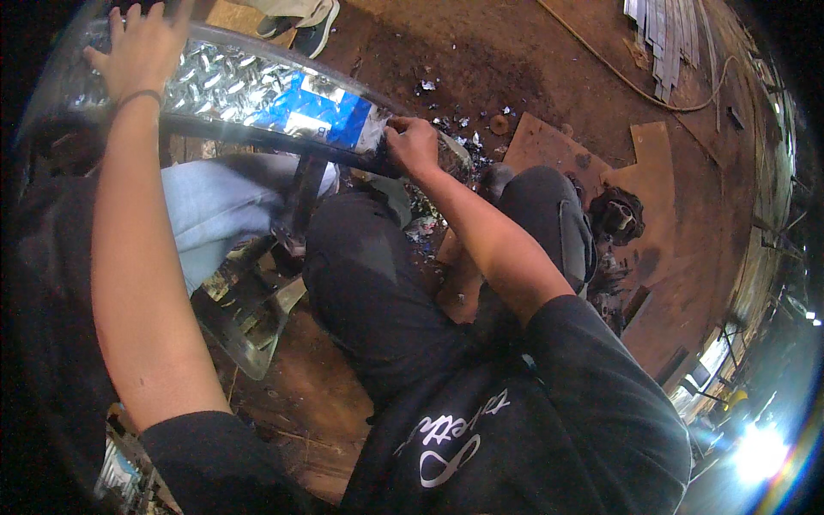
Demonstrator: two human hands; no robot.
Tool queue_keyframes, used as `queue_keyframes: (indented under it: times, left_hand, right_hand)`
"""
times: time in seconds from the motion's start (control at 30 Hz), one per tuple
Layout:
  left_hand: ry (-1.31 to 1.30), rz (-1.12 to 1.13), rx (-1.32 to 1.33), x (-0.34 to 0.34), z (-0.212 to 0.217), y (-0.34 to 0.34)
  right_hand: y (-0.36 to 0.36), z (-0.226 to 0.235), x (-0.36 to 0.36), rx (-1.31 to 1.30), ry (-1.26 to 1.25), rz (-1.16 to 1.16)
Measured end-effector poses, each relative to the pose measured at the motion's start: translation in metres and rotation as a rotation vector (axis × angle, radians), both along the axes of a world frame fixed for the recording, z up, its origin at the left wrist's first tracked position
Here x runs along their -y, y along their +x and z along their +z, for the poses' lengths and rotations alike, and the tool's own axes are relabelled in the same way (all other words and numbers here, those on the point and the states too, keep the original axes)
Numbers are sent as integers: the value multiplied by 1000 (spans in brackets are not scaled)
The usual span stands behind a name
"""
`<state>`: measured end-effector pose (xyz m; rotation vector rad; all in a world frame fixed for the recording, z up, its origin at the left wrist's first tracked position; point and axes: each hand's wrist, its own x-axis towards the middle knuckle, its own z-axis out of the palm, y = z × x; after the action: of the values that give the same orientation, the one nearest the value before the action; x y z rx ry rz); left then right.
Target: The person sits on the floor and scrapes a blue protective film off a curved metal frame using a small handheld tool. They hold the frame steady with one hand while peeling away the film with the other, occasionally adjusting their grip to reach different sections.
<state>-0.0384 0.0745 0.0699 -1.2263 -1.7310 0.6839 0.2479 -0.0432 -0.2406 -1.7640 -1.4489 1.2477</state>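
A long dark-edged piece with a shiny diamond-plate metal strip [225, 83] stretches across the upper left. A blue and white label [345, 118] covers the strip toward its right end, with a pale, ragged-looking patch beside it. My left hand [144, 58] lies with fingers spread over the far left part of the strip. At the right end my right hand [415, 146] is closed, thumb and fingers together against the pale patch. What those fingertips hold, if anything, is too small to make out.
Silvery and blue scraps [463, 137] litter the brown floor past the strip. Another person's light-blue trouser leg [215, 202] is under the piece, and a dark shoe [318, 30] stands beyond it. Brown flat sheets [657, 172], a hose [618, 73] and metal strips [665, 43] lie rightward.
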Motion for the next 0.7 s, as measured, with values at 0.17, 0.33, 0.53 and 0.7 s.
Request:
queue_keyframes:
  times: [0.17, 0.33, 0.53, 0.7]
  left_hand:
    - [-1, 1, -12, 4, 1, -1]
    - [0, -4, -18, 1, 0, 0]
    - [1, 0, -7, 1, 2, 3]
    - [7, -15, 9, -1, 0, 4]
  right_hand:
    - [2, 10, -3, 11, -97, -123]
    - [0, -3, -4, -42, -48, -64]
    - [-1, -27, -8, -252, -200, -137]
    - [4, -43, -11, -434, -299, -124]
